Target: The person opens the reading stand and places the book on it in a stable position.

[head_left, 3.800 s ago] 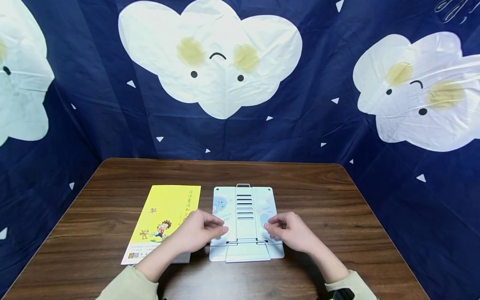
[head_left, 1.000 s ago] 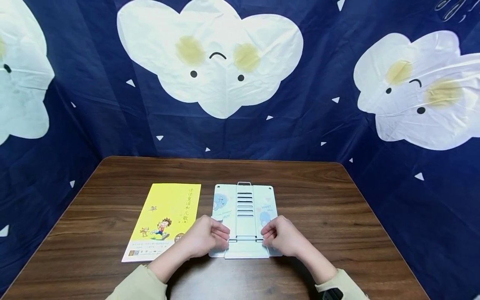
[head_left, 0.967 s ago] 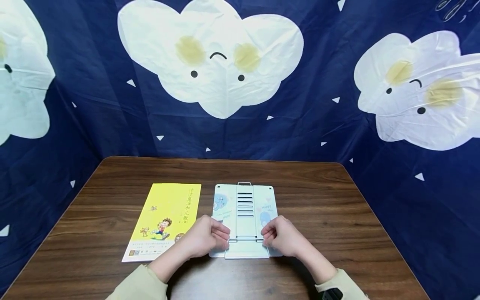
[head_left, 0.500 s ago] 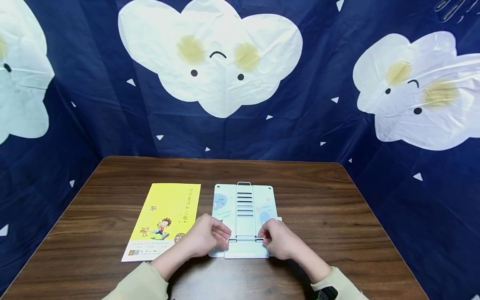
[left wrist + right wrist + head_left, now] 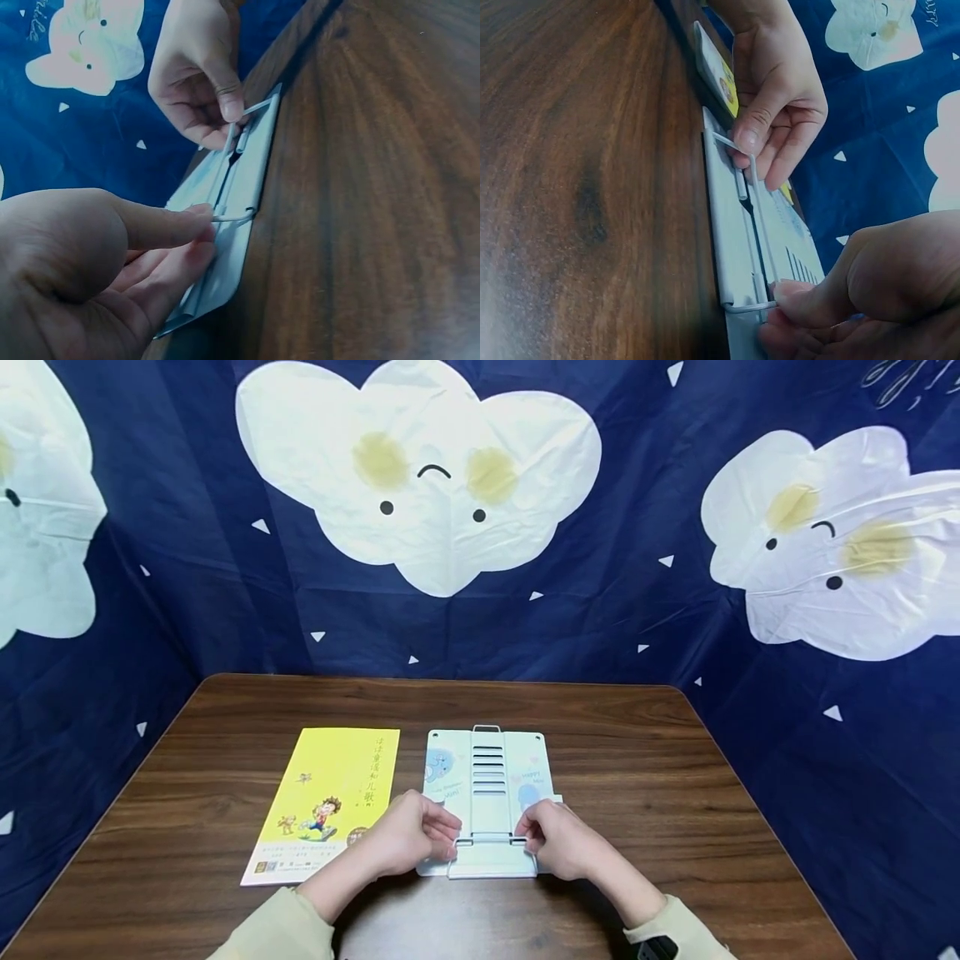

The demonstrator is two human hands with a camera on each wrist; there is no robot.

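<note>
A pale blue-white book stand point(image 5: 491, 814) lies flat on the table, slots down its middle and cartoon prints on both sides. At its near edge, a thin wire bracket point(image 5: 762, 217) stands raised off the plate. My left hand point(image 5: 412, 835) pinches one corner of this bracket between thumb and fingers. At the opposite corner, my right hand point(image 5: 558, 839) holds the wire, its fingertips partly hidden in the head view. Both wrist views show the wire running between the two hands. A small wire loop point(image 5: 487, 727) sticks out at the stand's far edge.
A yellow picture book point(image 5: 341, 777) lies to the left, close to my left forearm. The brown wooden table point(image 5: 637, 752) extends on both sides. Behind it hangs a dark blue curtain point(image 5: 450, 635) with white clouds.
Since the earliest frame, both hands have moved from the stand's sides onto the wire bracket, which is now raised. Over the last half second the hands have barely moved.
</note>
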